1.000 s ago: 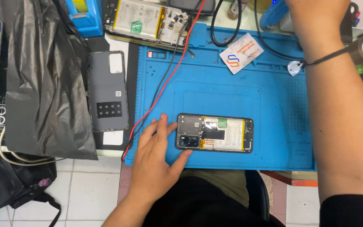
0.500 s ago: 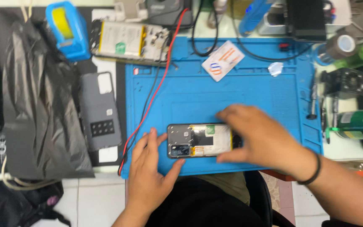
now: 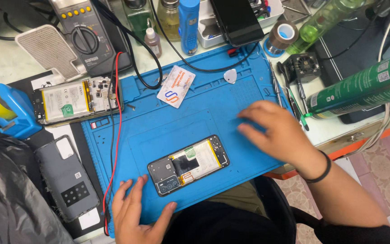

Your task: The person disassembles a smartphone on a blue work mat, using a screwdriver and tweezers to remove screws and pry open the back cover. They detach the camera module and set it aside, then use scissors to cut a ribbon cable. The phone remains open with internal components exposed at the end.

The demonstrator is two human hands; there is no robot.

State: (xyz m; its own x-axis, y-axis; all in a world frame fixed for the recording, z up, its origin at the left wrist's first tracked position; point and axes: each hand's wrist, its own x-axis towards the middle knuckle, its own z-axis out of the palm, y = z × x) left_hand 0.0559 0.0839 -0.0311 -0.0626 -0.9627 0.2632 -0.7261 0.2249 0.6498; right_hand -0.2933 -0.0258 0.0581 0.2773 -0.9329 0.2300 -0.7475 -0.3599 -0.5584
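Observation:
An opened phone (image 3: pixel 188 163) with its back cover off lies on the blue repair mat (image 3: pixel 159 126), showing its battery and board. My left hand (image 3: pixel 136 216) rests flat on the mat's near edge, just left of and below the phone, fingers spread, holding nothing. My right hand (image 3: pixel 276 133) hovers palm down over the mat's right side, to the right of the phone, fingers loosely curled toward the mat; a black band circles the wrist. Nothing shows in its grasp.
A second opened phone (image 3: pixel 75 100) and a grey back cover (image 3: pixel 66 176) lie at left. A card (image 3: pixel 176 86) and white pick (image 3: pixel 230 76) sit on the mat. Multimeter (image 3: pixel 84 31), bottles, tape roll (image 3: pixel 280 36), green can (image 3: pixel 362 86), red and black wires crowd the bench.
My right hand came down from the far bench to the phone, then moved off it to the mat's right side. The camera view has tilted and shifted. My left hand stayed by the phone.

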